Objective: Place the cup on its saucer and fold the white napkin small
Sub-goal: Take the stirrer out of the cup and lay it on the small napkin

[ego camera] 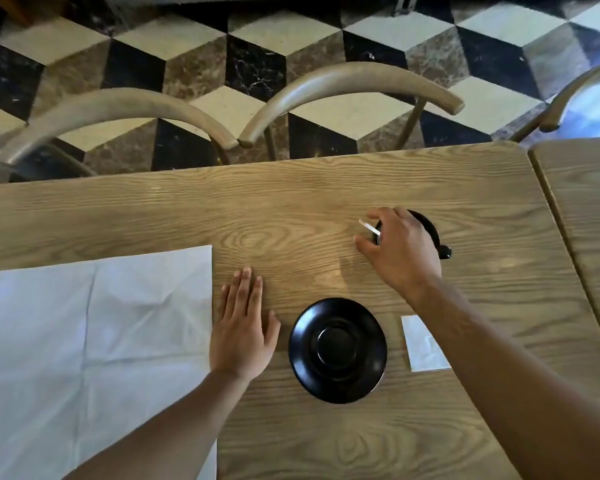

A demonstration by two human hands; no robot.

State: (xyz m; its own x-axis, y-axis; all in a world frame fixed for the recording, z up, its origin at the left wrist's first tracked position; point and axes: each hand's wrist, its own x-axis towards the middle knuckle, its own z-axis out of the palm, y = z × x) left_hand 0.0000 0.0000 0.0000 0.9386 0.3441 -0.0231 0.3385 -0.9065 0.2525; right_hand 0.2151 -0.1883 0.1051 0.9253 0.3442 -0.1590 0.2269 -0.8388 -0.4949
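Your wooden table [291,209] shows strong wavy grain; on its left lies the white napkin [84,334], a broad creased sheet spread flat and unfolded; your left hand [241,334] rests flat on the wood just beside its right edge, fingers straight and together; the black saucer [337,349], round and glossy with a sunken centre ring, sits bare near you; your right hand [400,252] curls over the black cup [430,232], which stands on the table beyond the saucer, handle pointing right; a thin white stick [368,226] juts from the cup; its contents are hidden; a small white packet [423,344] lies right of the saucer.
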